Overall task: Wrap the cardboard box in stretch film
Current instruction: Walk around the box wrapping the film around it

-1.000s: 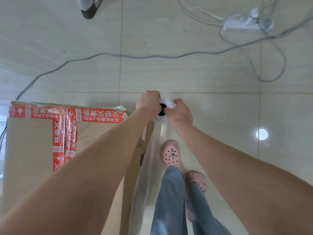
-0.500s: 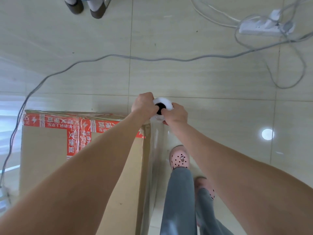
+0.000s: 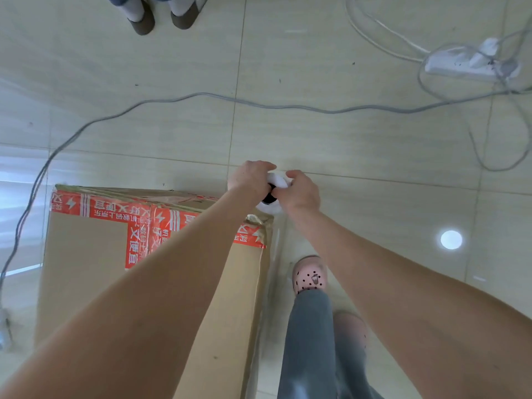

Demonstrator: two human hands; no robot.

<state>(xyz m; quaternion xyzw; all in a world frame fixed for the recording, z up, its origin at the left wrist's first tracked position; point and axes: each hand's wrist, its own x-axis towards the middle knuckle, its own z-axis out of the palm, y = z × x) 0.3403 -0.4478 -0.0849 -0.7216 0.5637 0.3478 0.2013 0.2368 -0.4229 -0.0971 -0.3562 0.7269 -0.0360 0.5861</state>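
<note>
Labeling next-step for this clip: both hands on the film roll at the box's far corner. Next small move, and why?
Probably swing the film roll left around the far right corner of the cardboard box, keeping tension. Left hand and right hand grip its top end just past that corner, and film runs along the box's right side.

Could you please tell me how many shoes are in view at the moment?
4. One pink clog right of the cardboard box; a second pink clog nearer the wearer, partly under a trouser leg; one dark shoe and another dark shoe at the top edge.
</note>
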